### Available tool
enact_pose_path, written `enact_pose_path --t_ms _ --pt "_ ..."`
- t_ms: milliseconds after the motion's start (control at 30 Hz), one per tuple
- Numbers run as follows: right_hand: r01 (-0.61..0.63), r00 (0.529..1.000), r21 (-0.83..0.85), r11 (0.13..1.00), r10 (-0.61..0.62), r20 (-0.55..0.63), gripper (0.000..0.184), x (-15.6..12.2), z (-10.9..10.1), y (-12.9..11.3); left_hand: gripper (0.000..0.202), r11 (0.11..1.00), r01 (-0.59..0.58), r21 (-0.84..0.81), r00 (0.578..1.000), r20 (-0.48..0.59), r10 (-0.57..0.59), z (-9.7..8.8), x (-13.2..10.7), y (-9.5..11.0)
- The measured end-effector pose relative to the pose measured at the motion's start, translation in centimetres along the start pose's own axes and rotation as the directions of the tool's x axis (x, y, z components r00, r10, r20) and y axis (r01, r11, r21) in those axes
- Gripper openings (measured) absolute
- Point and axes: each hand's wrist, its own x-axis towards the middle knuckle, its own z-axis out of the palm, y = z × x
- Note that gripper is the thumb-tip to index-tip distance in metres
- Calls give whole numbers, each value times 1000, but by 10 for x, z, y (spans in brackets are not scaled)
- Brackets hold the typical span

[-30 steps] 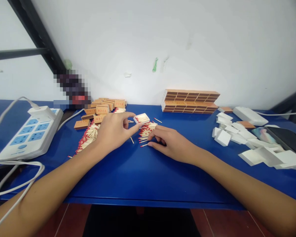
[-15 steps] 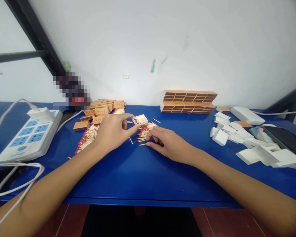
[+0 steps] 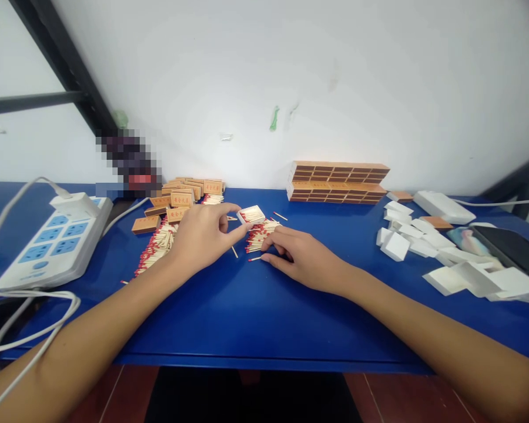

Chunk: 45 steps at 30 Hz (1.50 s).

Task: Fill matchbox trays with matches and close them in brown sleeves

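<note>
Between the thumb and forefinger of my left hand point(image 3: 205, 232) is a small white matchbox tray point(image 3: 252, 215), tilted, with red-tipped matches lying inside. My right hand point(image 3: 293, 255) rests at the near right edge of a small heap of matches point(image 3: 256, 238). Its fingers are curled over the heap's right ends, and the thumb touches a single match point(image 3: 254, 259). How many matches those fingers grip is hidden. Under and beyond my left wrist spreads a bigger pile of matches point(image 3: 152, 255), partly covered by the hand. One loose match point(image 3: 280, 216) lies right of the tray.
Orange matchbox sleeves point(image 3: 180, 198) crowd the back left. A stepped stack of matchboxes point(image 3: 338, 191) stands against the wall. White empty trays point(image 3: 394, 245), a white block point(image 3: 443, 207) and a dark phone point(image 3: 511, 247) are at right. A power strip point(image 3: 53, 247) with cables sits left.
</note>
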Motion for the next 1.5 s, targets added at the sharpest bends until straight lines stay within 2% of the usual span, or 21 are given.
enact_pose_path --t_ms 233,467,767,900,1133,1367,1500 --pt "15 1000 -6 1000 -15 3 6 0 -1 0 34 1000 -18 0 1000 10 18 1 0 0" --pt "20 1000 65 998 -21 13 7 2 2 0 34 1000 -16 -5 1000 14 16 1 0 -1" --pt "5 998 20 1000 -7 70 11 0 -6 -1 37 999 -39 -5 998 42 39 2 1 -2" --pt "6 999 28 1000 -7 53 4 -1 -7 2 37 999 -46 -11 995 84 47 3 1 -2" --pt "102 994 68 992 -105 42 12 -1 -3 5 35 998 -62 8 994 87 61 3 1 -2" --pt "8 996 46 999 -12 90 12 1 -4 2 37 997 -72 1 992 101 71 3 1 -3" --pt "20 998 31 999 -22 62 15 -1 -9 6 37 995 -95 19 990 108 92 3 1 -4"
